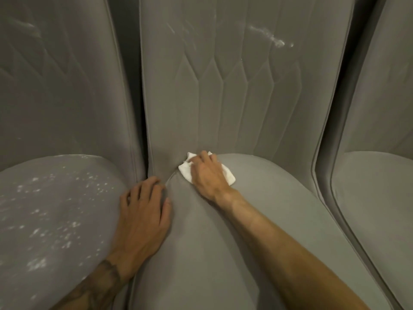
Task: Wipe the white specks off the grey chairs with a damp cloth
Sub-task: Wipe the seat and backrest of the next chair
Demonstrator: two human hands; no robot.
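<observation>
Three grey upholstered chairs stand side by side. My right hand (206, 175) presses a folded white cloth (228, 174) onto the back of the middle chair's seat (257, 220), where the seat meets the backrest (223, 97). My left hand (143, 211) rests on the left edge of that seat, fingers curved over the rim. The left chair's seat (55, 209) is covered in white specks (67, 231). White smears (272, 38) also mark the upper part of the middle backrest. The middle seat shows no specks.
The right chair (375, 198) sits beyond a dark narrow gap (324, 175). Another tight gap (143, 130) separates the left chair's backrest (55, 74) from the middle one.
</observation>
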